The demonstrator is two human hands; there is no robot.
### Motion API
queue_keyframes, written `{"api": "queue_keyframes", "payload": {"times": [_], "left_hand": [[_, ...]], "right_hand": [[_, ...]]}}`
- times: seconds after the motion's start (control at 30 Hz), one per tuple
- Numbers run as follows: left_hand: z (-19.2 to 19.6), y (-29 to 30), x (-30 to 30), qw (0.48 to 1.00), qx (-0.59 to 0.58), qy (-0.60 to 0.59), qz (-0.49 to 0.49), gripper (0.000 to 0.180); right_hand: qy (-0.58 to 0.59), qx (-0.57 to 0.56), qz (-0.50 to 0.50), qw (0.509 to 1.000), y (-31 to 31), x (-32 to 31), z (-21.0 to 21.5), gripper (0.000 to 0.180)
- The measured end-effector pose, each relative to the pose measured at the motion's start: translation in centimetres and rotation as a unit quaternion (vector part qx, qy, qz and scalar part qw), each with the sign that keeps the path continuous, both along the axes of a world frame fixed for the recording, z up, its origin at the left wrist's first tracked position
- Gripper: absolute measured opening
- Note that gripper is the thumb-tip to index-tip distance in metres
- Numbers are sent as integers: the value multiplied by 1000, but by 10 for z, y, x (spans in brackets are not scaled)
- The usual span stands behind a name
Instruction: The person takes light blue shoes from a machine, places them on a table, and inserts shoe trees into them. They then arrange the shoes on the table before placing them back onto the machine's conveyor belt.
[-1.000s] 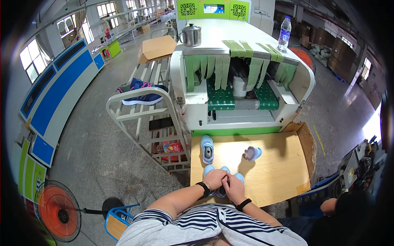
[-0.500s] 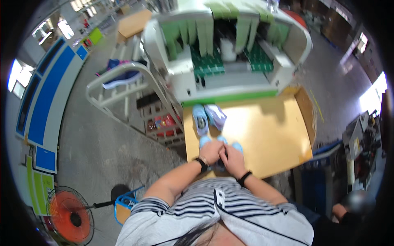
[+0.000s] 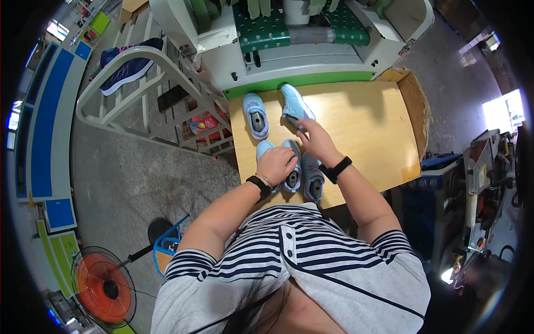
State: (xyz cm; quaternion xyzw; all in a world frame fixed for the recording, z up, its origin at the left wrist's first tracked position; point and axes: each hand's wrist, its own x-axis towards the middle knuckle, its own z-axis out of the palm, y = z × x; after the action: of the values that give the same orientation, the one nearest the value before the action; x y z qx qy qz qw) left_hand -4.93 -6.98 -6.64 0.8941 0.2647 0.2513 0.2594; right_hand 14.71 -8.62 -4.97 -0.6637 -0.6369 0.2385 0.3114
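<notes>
Several small light-blue and lilac shoes lie on a wooden table (image 3: 367,133). My left hand (image 3: 276,165) rests on top of a shoe (image 3: 291,173) near the table's front edge, fingers curled over it. Beside it to the right lies a greyer shoe (image 3: 312,181). My right hand (image 3: 312,139) reaches forward and touches the heel end of a light-blue shoe (image 3: 295,103) lying on its side at the back. Another shoe (image 3: 255,115) stands apart at the back left. Both wrists wear black bands.
A white and green machine (image 3: 289,50) stands behind the table. A white metal rack (image 3: 139,89) with a dark blue shoe (image 3: 125,69) is at the left. An orange fan (image 3: 103,286) stands on the grey floor. Machinery (image 3: 478,183) crowds the right side.
The camera has tipped downward and closer to the table. My right hand has left the near pair and reached forward to the light-blue shoe at the back; my left hand stays on the near shoe.
</notes>
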Motion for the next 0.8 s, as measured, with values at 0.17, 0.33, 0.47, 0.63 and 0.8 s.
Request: {"api": "queue_keyframes", "payload": {"times": [0.17, 0.33, 0.47, 0.63, 0.8], "left_hand": [[12, 3, -9, 996, -48, 73, 6, 18], [6, 0, 1, 989, -135, 54, -15, 36], [-15, 20, 7, 946, -308, -77, 72, 79], [43, 29, 40, 885, -409, -221, 22, 113], [132, 73, 71, 872, -411, -250, -92, 78]], "right_hand": [[-186, 101, 11, 977, 54, -15, -5, 75], [-114, 37, -120, 985, 55, 30, -41, 90], [326, -79, -134, 932, 36, -9, 6, 87], [465, -20, -6, 885, -38, -24, 41, 102], [110, -128, -35, 985, -115, -9, 6, 114]]}}
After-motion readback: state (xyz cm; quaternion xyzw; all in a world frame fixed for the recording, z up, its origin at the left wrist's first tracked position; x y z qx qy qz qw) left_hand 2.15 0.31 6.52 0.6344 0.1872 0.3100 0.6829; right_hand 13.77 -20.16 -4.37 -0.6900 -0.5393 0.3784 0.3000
